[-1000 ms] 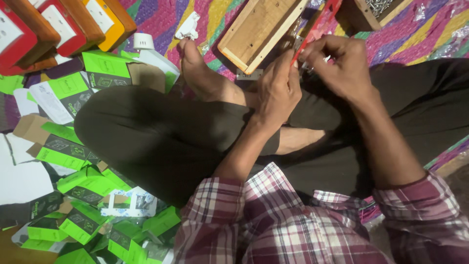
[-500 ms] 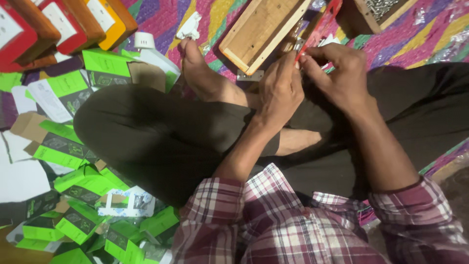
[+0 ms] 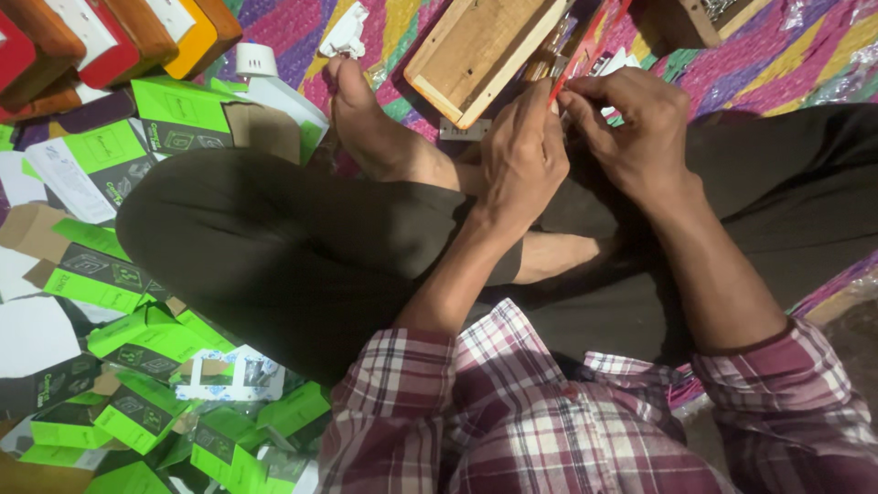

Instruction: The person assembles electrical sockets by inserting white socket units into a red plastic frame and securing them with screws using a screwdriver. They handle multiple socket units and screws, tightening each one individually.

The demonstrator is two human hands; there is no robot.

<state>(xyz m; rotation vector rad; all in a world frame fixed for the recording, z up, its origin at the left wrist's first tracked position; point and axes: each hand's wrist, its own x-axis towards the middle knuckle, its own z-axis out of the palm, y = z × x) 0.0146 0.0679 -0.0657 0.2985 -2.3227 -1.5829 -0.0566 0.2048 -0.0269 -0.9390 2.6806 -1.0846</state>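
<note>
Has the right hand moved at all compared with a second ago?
Yes. The right hand has shifted left, toward the wooden box, and now meets the left hand at the thin red tool they both pinch.

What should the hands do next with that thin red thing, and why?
Probably keep the pinch steady and ease the thin red piece a little further through the fingers. Both the left hand and the right hand meet at its lower end, just by the wooden box, so a small, careful feed looks right.
</note>
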